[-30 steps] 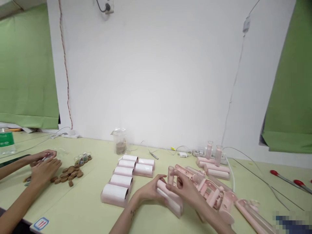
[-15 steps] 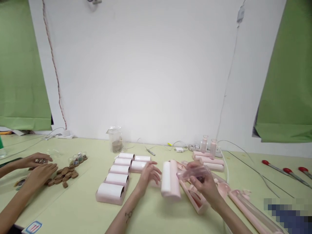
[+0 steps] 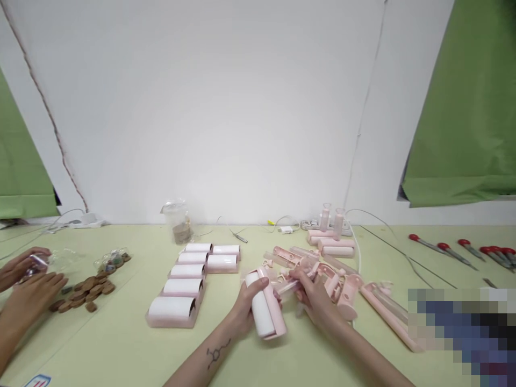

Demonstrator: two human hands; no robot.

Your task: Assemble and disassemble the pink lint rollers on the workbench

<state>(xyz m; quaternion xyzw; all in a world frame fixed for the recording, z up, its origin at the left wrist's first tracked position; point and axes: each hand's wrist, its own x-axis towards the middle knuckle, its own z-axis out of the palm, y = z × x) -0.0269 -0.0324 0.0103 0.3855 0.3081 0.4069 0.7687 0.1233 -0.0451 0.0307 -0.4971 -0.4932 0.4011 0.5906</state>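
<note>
My left hand is wrapped round a white lint roll in a pink holder, held just above the pale green table. My right hand is closed on a thin clear-pink handle piece that points at the roll. Right behind my right hand lies a heap of pink plastic parts. To the left of my hands, several finished white rolls in pink holders lie in a row.
A co-worker's two hands work at the far left beside brown corks and small glass bottles. A clear bag stands by the wall. Red-handled screwdrivers lie far right. Cables and a power strip run along the back.
My left hand has taken hold of the roll that lay on the table. My right hand has come closer to it with the handle piece. The camera has turned right.
</note>
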